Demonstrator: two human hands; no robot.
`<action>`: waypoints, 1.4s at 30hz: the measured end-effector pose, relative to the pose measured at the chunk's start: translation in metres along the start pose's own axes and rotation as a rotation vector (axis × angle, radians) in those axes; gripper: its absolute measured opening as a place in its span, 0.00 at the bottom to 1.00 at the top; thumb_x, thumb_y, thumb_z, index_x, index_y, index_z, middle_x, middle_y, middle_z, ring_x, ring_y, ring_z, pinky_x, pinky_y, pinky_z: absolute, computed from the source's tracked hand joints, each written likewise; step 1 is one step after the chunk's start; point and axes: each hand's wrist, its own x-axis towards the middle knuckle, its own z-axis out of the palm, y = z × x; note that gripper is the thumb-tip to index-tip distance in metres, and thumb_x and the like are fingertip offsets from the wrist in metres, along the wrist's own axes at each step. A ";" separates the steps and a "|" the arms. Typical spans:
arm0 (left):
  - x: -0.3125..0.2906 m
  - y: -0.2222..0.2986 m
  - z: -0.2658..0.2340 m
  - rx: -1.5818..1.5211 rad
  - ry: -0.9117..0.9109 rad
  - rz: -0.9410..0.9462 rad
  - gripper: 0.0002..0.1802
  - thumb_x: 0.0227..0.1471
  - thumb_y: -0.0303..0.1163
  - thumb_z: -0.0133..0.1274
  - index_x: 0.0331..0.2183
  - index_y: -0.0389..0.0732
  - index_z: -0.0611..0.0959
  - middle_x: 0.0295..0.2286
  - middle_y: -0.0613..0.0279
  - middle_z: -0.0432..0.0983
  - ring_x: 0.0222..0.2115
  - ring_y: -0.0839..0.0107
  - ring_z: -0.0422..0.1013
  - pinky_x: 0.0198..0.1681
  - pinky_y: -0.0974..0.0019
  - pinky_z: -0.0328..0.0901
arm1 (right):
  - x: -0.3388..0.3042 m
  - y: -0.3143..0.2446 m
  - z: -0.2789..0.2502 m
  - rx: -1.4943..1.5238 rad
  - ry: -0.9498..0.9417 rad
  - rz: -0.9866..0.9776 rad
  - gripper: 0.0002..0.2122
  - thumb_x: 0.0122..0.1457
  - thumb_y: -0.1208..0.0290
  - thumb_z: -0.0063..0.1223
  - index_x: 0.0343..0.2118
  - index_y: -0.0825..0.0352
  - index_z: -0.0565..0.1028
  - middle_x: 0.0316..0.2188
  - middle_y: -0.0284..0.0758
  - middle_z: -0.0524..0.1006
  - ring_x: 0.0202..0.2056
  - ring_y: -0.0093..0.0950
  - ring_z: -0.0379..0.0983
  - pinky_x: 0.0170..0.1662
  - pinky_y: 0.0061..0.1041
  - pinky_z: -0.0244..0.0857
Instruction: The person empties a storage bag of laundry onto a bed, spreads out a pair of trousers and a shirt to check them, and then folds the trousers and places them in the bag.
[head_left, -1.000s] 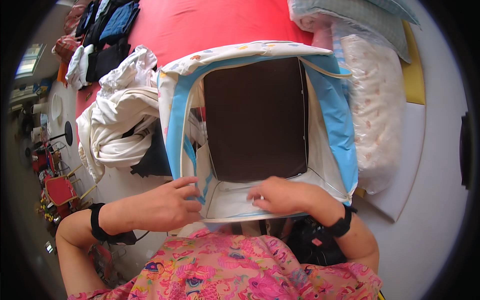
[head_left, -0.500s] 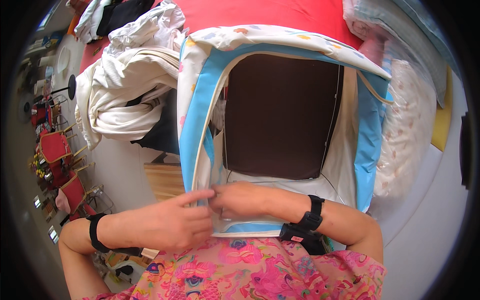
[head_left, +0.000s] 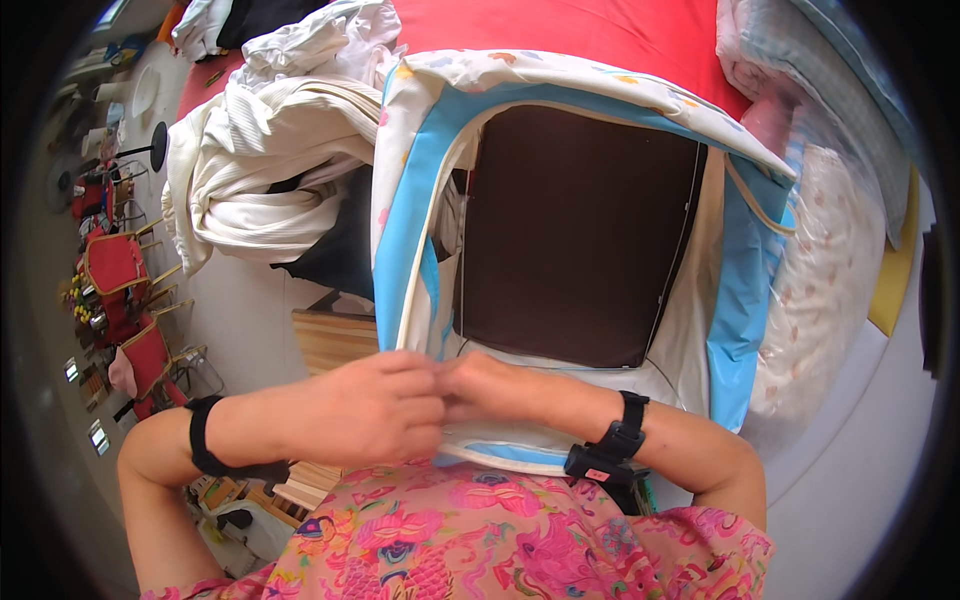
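Observation:
A fabric storage box [head_left: 408, 190], white with coloured shapes and a light blue inner border, stands open in front of me. Inside it a dark brown panel [head_left: 580, 235] shows, with thin wire or rod along its edges. At the box's near left corner my left hand [head_left: 385, 408] and my right hand [head_left: 490, 388] meet, fingertips touching. Both hands have their fingers closed in a pinch, the left slightly blurred. Whatever lies between the fingers is hidden; the beige-piped rim runs right beneath them.
Cream and white clothes [head_left: 275, 170] lie piled left of the box, by a wooden slatted surface [head_left: 335, 345]. Red cloth [head_left: 560, 28] spreads behind. On the right is a plastic-wrapped patterned bundle [head_left: 815, 270]. Red chairs [head_left: 115, 262] stand far left.
My left hand has moved in, its pointing forefinger now curled against the right hand. The right hand has shifted slightly right. The view has shifted, so the box appears a little farther right.

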 end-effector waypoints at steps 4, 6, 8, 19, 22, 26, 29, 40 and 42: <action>0.012 -0.010 0.012 0.053 -0.060 -0.062 0.04 0.37 0.30 0.50 0.20 0.43 0.72 0.21 0.67 0.64 0.28 0.69 0.64 0.39 0.66 0.60 | 0.000 0.007 0.023 0.163 0.086 0.125 0.07 0.47 0.73 0.54 0.29 0.68 0.74 0.28 0.42 0.74 0.32 0.35 0.72 0.35 0.30 0.64; 0.017 -0.014 0.017 0.054 -0.047 -0.084 0.04 0.37 0.30 0.49 0.19 0.42 0.71 0.21 0.66 0.66 0.28 0.68 0.64 0.36 0.69 0.59 | -0.008 0.015 0.019 0.207 0.059 0.159 0.10 0.48 0.69 0.53 0.32 0.67 0.75 0.31 0.42 0.75 0.36 0.34 0.71 0.39 0.29 0.64; 0.019 -0.019 0.021 0.167 -0.042 -0.187 0.04 0.37 0.29 0.49 0.19 0.41 0.71 0.21 0.65 0.66 0.27 0.68 0.65 0.35 0.70 0.60 | -0.012 0.002 -0.001 0.263 0.006 0.226 0.10 0.49 0.69 0.53 0.33 0.67 0.75 0.32 0.42 0.75 0.36 0.34 0.71 0.39 0.29 0.64; 0.031 -0.029 0.016 0.211 0.197 -0.110 0.15 0.38 0.32 0.54 0.32 0.39 0.74 0.33 0.58 0.67 0.39 0.62 0.65 0.44 0.63 0.60 | -0.040 -0.022 -0.066 -0.029 0.191 0.527 0.10 0.54 0.71 0.45 0.36 0.69 0.73 0.33 0.42 0.75 0.36 0.33 0.72 0.41 0.28 0.64; 0.029 -0.031 -0.014 0.096 0.344 -0.145 0.21 0.38 0.35 0.58 0.37 0.41 0.74 0.40 0.55 0.67 0.44 0.58 0.64 0.47 0.59 0.59 | -0.032 -0.025 -0.109 -0.338 0.499 0.450 0.10 0.53 0.71 0.45 0.36 0.69 0.73 0.32 0.43 0.75 0.35 0.36 0.73 0.39 0.28 0.66; 0.042 -0.080 -0.035 0.256 0.688 -0.510 0.31 0.34 0.35 0.61 0.43 0.42 0.69 0.46 0.49 0.59 0.48 0.50 0.57 0.50 0.56 0.55 | -0.001 -0.008 -0.162 -0.388 0.645 0.407 0.12 0.55 0.74 0.44 0.41 0.71 0.71 0.33 0.39 0.75 0.32 0.23 0.71 0.37 0.23 0.66; 0.059 -0.123 -0.041 0.569 0.657 -0.717 0.44 0.29 0.38 0.65 0.49 0.40 0.63 0.46 0.44 0.57 0.50 0.46 0.55 0.54 0.55 0.51 | 0.037 0.009 -0.181 -0.348 0.692 0.320 0.14 0.55 0.76 0.41 0.45 0.70 0.68 0.36 0.39 0.74 0.32 0.23 0.70 0.37 0.22 0.65; 0.083 -0.184 -0.051 0.857 0.534 -1.081 0.29 0.41 0.31 0.55 0.46 0.41 0.63 0.43 0.52 0.59 0.42 0.58 0.63 0.33 0.61 0.68 | 0.079 -0.014 -0.211 -0.532 0.887 0.239 0.15 0.48 0.82 0.36 0.36 0.69 0.75 0.35 0.43 0.75 0.39 0.33 0.71 0.44 0.27 0.63; 0.080 -0.184 -0.056 0.802 0.586 -1.039 0.20 0.43 0.24 0.48 0.42 0.41 0.66 0.40 0.51 0.64 0.38 0.56 0.67 0.31 0.59 0.68 | 0.081 -0.011 -0.214 -0.468 0.846 0.463 0.14 0.50 0.78 0.38 0.38 0.71 0.74 0.40 0.46 0.73 0.44 0.37 0.69 0.48 0.29 0.61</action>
